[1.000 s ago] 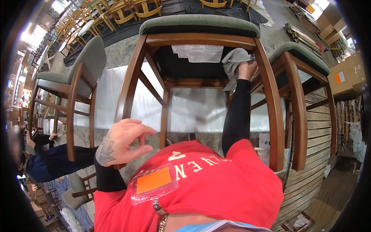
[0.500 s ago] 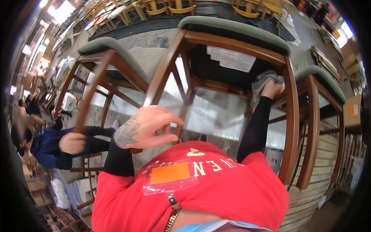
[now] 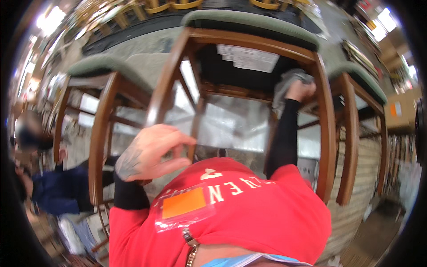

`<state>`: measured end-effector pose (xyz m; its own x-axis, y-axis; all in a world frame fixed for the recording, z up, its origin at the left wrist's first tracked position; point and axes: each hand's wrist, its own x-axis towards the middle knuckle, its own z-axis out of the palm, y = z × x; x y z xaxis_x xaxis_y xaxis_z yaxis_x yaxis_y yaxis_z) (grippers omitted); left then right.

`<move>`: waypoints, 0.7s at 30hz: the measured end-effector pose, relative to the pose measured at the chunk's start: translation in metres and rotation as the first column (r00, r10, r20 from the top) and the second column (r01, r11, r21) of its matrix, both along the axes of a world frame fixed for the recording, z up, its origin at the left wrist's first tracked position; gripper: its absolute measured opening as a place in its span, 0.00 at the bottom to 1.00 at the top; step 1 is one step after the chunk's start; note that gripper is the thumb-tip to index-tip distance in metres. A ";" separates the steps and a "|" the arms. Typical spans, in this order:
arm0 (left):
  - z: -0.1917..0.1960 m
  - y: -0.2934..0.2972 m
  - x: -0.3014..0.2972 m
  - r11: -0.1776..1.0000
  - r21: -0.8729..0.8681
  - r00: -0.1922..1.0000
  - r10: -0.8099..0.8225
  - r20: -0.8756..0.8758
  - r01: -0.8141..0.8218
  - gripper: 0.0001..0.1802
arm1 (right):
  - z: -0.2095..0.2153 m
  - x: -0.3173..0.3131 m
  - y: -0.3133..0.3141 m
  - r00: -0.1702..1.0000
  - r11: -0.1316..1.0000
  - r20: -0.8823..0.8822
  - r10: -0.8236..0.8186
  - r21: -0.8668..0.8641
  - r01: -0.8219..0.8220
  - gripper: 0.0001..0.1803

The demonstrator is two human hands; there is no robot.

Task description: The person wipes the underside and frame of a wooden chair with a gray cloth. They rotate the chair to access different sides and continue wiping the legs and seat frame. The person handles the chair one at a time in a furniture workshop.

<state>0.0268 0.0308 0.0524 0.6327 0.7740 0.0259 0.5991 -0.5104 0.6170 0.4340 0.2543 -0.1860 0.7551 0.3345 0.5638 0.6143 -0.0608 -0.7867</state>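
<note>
A brown wooden stool with a green-grey padded seat is tipped toward me, showing its black underside with white paper labels. My right hand grips a grey cloth beneath the seat, close to the inner side of the right leg. Over the stool's left leg lies my left hand, its fingers loosely curled and a gap showing between thumb and forefinger. Nothing shows between those fingers. That hand hides part of the leg.
Similar stools flank mine: a left stool and a right stool. A person in dark blue is at the left. Yellow wooden chairs stand far off. A cardboard box is at the right, above stacked boards.
The view has shifted, so the stools and my hands appear farther left. My right hand keeps the cloth in nearly the same spot. The other person's hand has left the left stool's near leg.
</note>
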 end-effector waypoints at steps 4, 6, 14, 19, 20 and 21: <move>0.001 -0.001 -0.002 0.999 -0.026 0.999 -0.020 0.029 0.021 0.23 | 0.018 -0.011 0.007 0.855 0.970 -0.460 0.239 0.078 -0.229 0.21; 0.004 0.001 0.003 0.998 0.008 0.997 -0.066 0.041 0.066 0.24 | 0.018 0.022 0.007 0.907 0.961 -0.326 0.267 0.156 -0.227 0.23; 0.000 -0.005 0.000 1.000 -0.028 1.000 -0.015 -0.011 0.015 0.24 | 0.026 -0.031 -0.014 0.885 0.918 -0.301 0.356 0.287 -0.272 0.20; 0.000 -0.001 0.003 0.999 -0.030 0.999 -0.036 -0.011 0.036 0.23 | 0.037 -0.012 0.003 0.865 0.941 -0.380 0.326 0.218 -0.259 0.24; 0.000 -0.002 0.002 0.999 -0.036 0.999 -0.031 -0.013 0.030 0.23 | 0.040 -0.014 0.002 0.852 0.933 -0.406 0.331 0.279 -0.229 0.24; -0.001 -0.002 0.003 0.999 -0.032 1.000 -0.024 -0.012 0.024 0.23 | 0.043 -0.017 0.002 0.836 0.920 -0.432 0.338 0.338 -0.197 0.24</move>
